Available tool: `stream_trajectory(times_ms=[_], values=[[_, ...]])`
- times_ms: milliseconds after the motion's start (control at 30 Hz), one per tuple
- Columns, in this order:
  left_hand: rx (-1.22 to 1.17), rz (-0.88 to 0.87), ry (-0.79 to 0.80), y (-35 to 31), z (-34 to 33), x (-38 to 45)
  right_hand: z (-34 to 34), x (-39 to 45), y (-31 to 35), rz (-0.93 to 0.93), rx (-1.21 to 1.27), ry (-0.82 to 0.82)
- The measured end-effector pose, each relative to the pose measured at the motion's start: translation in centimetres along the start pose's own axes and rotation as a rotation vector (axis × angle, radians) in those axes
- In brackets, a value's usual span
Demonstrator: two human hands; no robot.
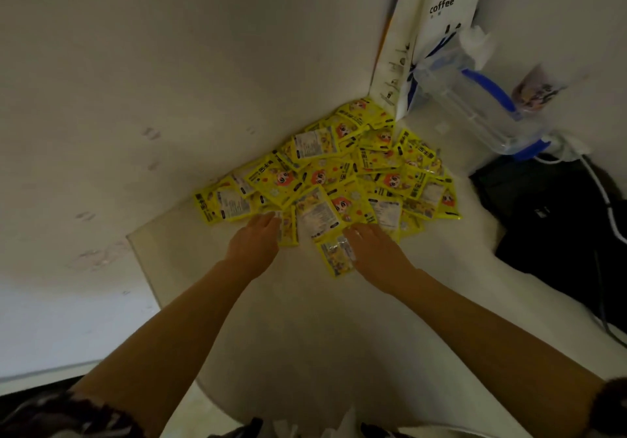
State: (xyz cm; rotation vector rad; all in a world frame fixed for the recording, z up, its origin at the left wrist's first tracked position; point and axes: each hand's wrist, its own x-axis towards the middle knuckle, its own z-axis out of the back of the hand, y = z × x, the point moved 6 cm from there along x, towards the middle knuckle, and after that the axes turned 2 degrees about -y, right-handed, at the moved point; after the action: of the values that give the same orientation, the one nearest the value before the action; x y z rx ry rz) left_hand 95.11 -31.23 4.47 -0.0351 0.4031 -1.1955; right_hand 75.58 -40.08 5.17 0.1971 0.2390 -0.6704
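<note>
A heap of several small yellow packets [342,169] with cartoon faces lies on the white table [305,319], pushed into the corner against the wall. My left hand [256,239] reaches into the near left edge of the heap, its fingers touching a packet there. My right hand [373,246] rests at the near right edge, fingers stretched over the packets. One yellow packet [336,256] lies apart from the heap, just left of my right hand and between both hands.
A white paper bag [437,27] printed "coffee" leans in the corner behind the heap. A clear plastic jug with blue trim [475,98] stands to its right. A black bag [559,213] with a white cable lies at the table's right side. The wall [169,64] borders the left.
</note>
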Motion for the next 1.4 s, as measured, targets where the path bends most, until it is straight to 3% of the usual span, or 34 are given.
stream_trajectory(times_ms=[133,233,400,567,900,1100,1267,1400], values=[[0.010,-0.054,-0.044,-0.2,-0.2,2.2,-2.2,2.2,-0.8,-0.010,-0.105,0.100],[0.043,-0.038,0.017,0.0,-1.0,2.7,-2.4,2.6,-0.9,0.029,-0.162,0.146],[0.059,-0.040,-0.011,-0.6,-1.6,1.0,-1.7,2.5,-0.6,0.056,-0.222,0.098],[0.091,-0.052,0.100,-0.6,-2.4,-0.3,-1.5,1.9,0.0,0.081,-0.234,0.040],[0.069,0.020,0.120,-0.6,-2.5,-0.9,-1.9,1.5,-0.1,0.096,-0.230,0.015],[-0.073,0.084,0.217,1.2,-2.5,-1.7,-0.5,1.5,1.0,0.147,-0.041,0.116],[-0.156,0.144,0.071,4.1,0.5,-1.0,0.7,3.2,0.7,-0.051,0.358,0.128],[-0.169,0.181,-0.015,6.8,3.0,0.8,1.5,5.8,0.8,-0.145,0.473,0.128]])
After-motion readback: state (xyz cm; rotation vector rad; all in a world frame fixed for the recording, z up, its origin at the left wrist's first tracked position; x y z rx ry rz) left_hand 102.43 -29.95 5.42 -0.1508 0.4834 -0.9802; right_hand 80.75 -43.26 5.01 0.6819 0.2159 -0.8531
